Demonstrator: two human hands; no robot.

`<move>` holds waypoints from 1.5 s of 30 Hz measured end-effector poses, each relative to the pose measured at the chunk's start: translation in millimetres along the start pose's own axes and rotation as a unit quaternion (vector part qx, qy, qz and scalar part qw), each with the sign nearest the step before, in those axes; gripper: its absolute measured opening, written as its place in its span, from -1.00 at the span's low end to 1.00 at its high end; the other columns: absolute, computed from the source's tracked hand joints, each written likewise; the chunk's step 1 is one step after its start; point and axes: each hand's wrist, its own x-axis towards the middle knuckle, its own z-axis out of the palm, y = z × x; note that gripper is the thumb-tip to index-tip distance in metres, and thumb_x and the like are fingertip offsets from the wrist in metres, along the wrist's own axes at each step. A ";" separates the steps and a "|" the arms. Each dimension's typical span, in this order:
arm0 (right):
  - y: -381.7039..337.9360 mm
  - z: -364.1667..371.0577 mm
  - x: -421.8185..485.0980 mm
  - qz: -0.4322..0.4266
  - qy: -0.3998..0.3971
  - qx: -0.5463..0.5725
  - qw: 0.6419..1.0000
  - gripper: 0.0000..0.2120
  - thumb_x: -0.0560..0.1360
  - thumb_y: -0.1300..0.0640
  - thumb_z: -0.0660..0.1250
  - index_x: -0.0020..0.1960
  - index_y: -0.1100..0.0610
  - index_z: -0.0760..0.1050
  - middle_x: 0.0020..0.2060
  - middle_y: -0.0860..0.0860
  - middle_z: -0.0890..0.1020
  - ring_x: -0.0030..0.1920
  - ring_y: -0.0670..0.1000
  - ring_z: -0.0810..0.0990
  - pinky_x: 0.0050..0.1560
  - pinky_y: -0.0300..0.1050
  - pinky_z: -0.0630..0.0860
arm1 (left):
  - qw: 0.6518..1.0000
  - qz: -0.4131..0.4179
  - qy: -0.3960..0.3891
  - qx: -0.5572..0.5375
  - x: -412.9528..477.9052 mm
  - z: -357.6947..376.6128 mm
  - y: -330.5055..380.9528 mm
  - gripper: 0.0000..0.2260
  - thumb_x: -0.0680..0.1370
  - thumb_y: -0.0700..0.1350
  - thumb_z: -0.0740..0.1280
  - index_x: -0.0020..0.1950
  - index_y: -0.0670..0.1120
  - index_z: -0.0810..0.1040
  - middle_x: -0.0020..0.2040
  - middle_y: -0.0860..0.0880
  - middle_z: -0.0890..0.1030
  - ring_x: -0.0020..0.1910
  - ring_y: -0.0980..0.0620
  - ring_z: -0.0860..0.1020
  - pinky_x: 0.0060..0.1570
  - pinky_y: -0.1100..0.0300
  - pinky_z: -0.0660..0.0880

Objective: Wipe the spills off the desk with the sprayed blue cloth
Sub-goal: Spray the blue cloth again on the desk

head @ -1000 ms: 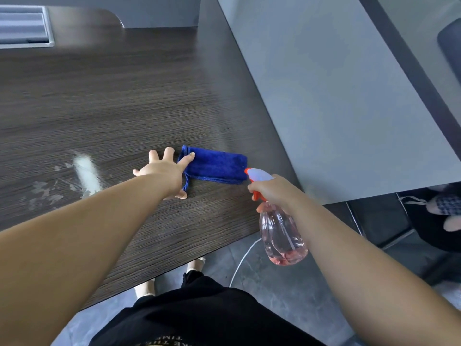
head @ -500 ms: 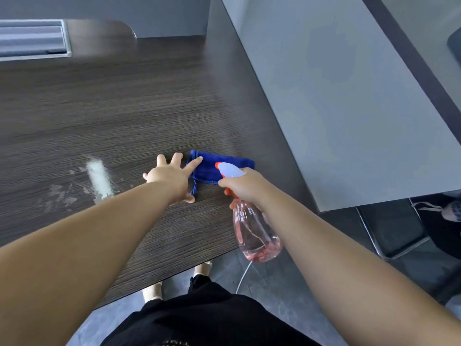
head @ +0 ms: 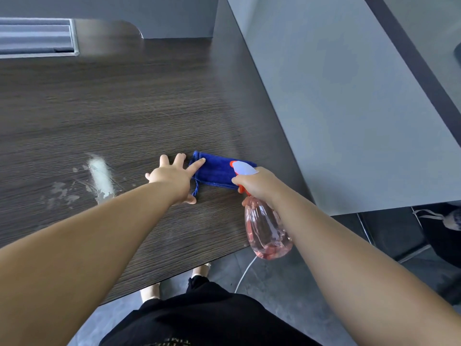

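A folded blue cloth (head: pixel 215 171) lies on the dark wood desk (head: pixel 124 108) near its right side. My left hand (head: pixel 173 177) is spread flat on the desk, with one straight fingertip resting on the cloth's left edge. My right hand (head: pixel 257 183) grips the neck of a clear spray bottle (head: pixel 265 231) with pink liquid; its white and orange nozzle hangs over the cloth's right end. A whitish spill (head: pixel 101 177) with smaller smears (head: pixel 62 193) sits on the desk left of my left hand.
A grey partition panel (head: pixel 336 108) rises along the desk's right side. A grey slotted tray (head: pixel 35 38) sits at the far left corner. The desk's front edge runs just below the bottle, with floor, a white cable (head: pixel 245 270) and my feet beneath.
My right hand has brought the spray bottle leftward, from beside the cloth to over its right end. My left hand stays spread on the cloth's left edge.
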 end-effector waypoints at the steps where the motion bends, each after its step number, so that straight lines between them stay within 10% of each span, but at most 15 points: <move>1: 0.8 -1.9 -0.2 0.005 0.005 0.003 1.000 -0.65 0.43 0.05 0.27 0.20 0.10 0.46 -0.17 0.04 0.59 -0.44 0.02 0.62 -0.09 -0.08 0.58 | 1.000 0.001 0.001 0.000 0.0 0.0 -0.1 -0.07 0.41 0.25 0.39 0.48 0.30 -0.26 0.52 0.04 -0.04 0.46 -0.20 -0.02 0.20 -0.19 0.44; 10: -16.3 14.3 -2.4 -0.020 -0.023 -0.008 0.999 -0.57 0.40 0.00 0.26 0.26 0.03 0.42 -0.11 0.06 0.60 -0.37 0.02 0.65 0.07 0.05 0.58 | 1.000 -0.001 -0.001 0.000 -0.8 -0.9 0.8 -0.07 0.41 0.24 0.40 0.48 0.30 -0.26 0.51 0.04 -0.03 0.45 -0.19 0.00 0.20 -0.18 0.44; 26: 8.2 10.0 -15.0 0.014 -0.035 -0.029 0.999 -0.68 0.44 0.04 0.31 0.16 0.10 0.47 -0.20 0.05 0.57 -0.46 0.00 0.58 -0.39 -0.24 0.48 | 1.000 -0.001 -0.002 0.002 -0.3 -1.6 0.6 -0.07 0.41 0.24 0.39 0.48 0.30 -0.27 0.51 0.03 -0.03 0.45 -0.19 0.01 0.21 -0.20 0.43; 35: 31.2 -9.6 -24.9 0.016 0.007 0.009 1.000 -0.79 0.45 0.02 0.33 0.03 0.08 0.49 -0.22 0.01 0.58 -0.43 0.01 0.60 -0.15 -0.14 0.54 | 1.000 0.000 -0.001 0.000 2.8 0.0 0.4 -0.07 0.39 0.25 0.41 0.48 0.31 -0.24 0.49 0.02 0.00 0.44 -0.18 0.03 0.18 -0.20 0.45; 45: 29.7 -40.7 -38.7 -0.130 0.057 0.033 0.989 -0.77 0.51 0.02 0.26 0.16 -0.10 0.47 -0.06 -0.04 0.58 -0.36 0.01 0.65 -0.31 -0.34 0.44 | 1.000 -0.001 -0.002 -0.004 4.4 0.2 0.5 -0.06 0.39 0.24 0.42 0.48 0.31 -0.23 0.49 0.02 -0.01 0.43 -0.18 0.02 0.18 -0.20 0.45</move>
